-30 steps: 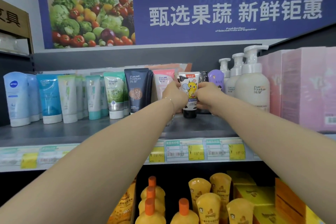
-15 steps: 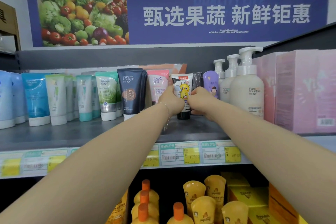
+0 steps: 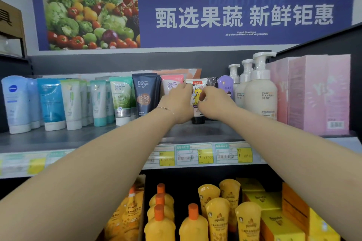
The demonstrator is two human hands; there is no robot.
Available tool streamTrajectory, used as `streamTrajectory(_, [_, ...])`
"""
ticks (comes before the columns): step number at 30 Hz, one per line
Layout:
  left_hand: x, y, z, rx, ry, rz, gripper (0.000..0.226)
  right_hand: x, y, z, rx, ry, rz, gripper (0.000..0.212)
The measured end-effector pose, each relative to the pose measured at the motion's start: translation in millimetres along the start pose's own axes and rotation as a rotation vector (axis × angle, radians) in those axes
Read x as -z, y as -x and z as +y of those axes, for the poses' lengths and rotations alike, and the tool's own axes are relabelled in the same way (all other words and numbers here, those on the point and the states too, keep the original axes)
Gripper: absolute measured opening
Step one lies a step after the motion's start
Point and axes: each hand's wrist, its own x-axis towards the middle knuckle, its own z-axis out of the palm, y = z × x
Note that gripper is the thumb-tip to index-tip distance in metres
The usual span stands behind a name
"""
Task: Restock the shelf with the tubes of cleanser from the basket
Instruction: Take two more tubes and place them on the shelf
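Both arms reach up to the grey shelf (image 3: 82, 139). The left hand (image 3: 177, 103) and right hand (image 3: 214, 103) close on 1 white tube (image 3: 197, 92) from either side, fingers curled around its body. The tube stands upright on its black cap, cartoon print facing out, on the shelf between a pink tube (image 3: 172, 83) on the left and a purple tube (image 3: 225, 84) on the right. A navy tube (image 3: 144, 96) stands just left of the pink one, and more tubes run on to the left. 3 white pump bottles (image 3: 258, 92) stand to the right, then pink boxes (image 3: 317, 94). Price tags (image 3: 195, 154) line the shelf's near edge. Yellow bottles (image 3: 194, 221) fill the level below. A blue banner (image 3: 244, 15) hangs above.
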Motion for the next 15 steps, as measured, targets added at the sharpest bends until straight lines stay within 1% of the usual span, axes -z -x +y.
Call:
streamTrajectory(2, [14, 12, -2, -0.060, -0.156, 0.009, 0.036, 5, 10, -10, 0.045, 0.127, -0.016, 0.017])
streamTrajectory(5, [33, 27, -6, -0.092, -0.264, 0.027, 0.032, 8, 23, -25, 0.128, 0.245, 0.019, 0.009])
streamTrajectory(7, [43, 37, -13, -0.106, -0.316, 0.031, 0.028, 7, 33, -35, 0.189, 0.295, 0.068, 0.016])
streamTrajectory(9, [50, 47, -20, -0.124, -0.377, 0.043, 0.024, 5, 41, -44, 0.226, 0.318, 0.088, 0.022])
streamTrajectory(12, [58, 64, -29, -0.171, -0.410, 0.076, 0.018, 2, 56, -60, 0.260, 0.307, 0.104, 0.021])
streamTrajectory(15, [66, 84, -38, -0.221, -0.403, 0.094, 0.017, -1, 75, -79, 0.297, 0.305, 0.123, 0.017])
